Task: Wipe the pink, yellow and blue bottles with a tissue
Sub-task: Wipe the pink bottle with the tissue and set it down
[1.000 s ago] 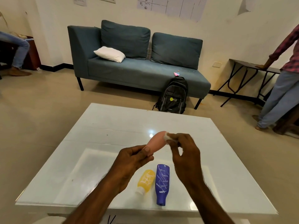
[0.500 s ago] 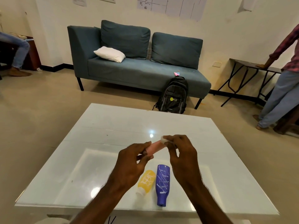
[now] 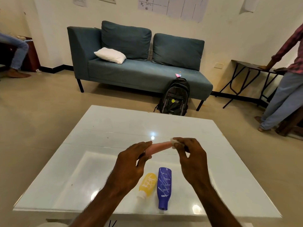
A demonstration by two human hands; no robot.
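Note:
Above the white table my left hand grips one end of the pink bottle, held nearly level. My right hand pinches a small white tissue against the bottle's far end. The yellow bottle with a white cap lies on the table below my hands. Right beside it lies the blue bottle, cap toward me. Both lying bottles carry white scribbles.
A teal sofa with a white pillow stands beyond the table, and a black backpack leans against it. A person stands at the right by a folding table. Another person's legs show at far left.
The pink bottle has tipped from a steeper slant to nearly level. My right hand with the tissue has stayed at its far end, rubbing there.

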